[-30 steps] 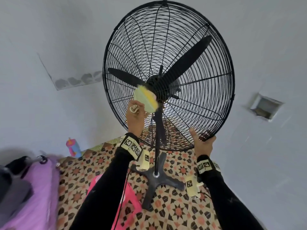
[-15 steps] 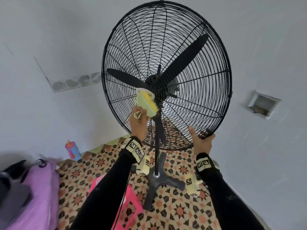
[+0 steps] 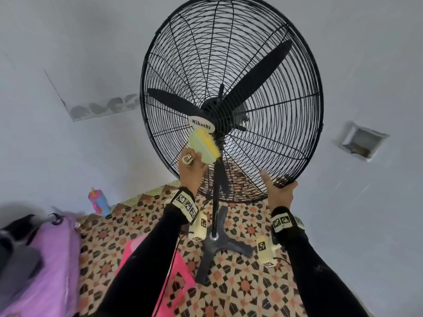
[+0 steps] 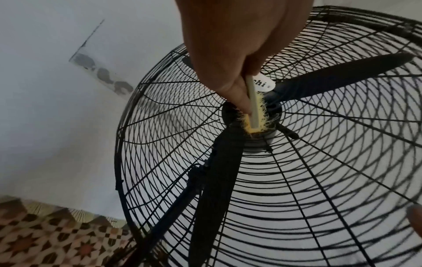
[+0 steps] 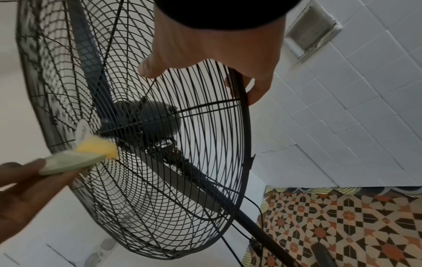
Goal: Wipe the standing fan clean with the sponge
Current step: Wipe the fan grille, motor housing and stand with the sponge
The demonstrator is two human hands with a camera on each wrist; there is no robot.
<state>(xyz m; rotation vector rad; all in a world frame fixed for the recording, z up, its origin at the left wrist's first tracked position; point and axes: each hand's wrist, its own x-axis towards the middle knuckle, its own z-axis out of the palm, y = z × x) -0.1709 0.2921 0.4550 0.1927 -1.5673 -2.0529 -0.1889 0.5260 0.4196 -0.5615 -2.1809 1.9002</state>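
1. Fan (image 3: 231, 99): black standing unit, round wire cage, three blades, cross base on patterned floor (image 3: 240, 291); stands near a pale wall.
2. Badge (image 3: 202, 123): white oval at the cage centre, lettered "Mikachi".
3. Sponge (image 3: 203, 146): pale green body, yellow frayed face; pressed against the front cage just below the badge.
4. Left hand (image 3: 189, 169): fingers and thumb pinching the sponge's lower end; ring on one finger.
5. Right hand (image 3: 279, 191): gripping the cage's lower right rim, fingers curled behind the rim, thumb raised in front.
6. Cup (image 3: 98, 201): pink and blue, on the floor by the wall, well left of the fan.
7. Purple bag (image 3: 43, 266): lower left, blurred.
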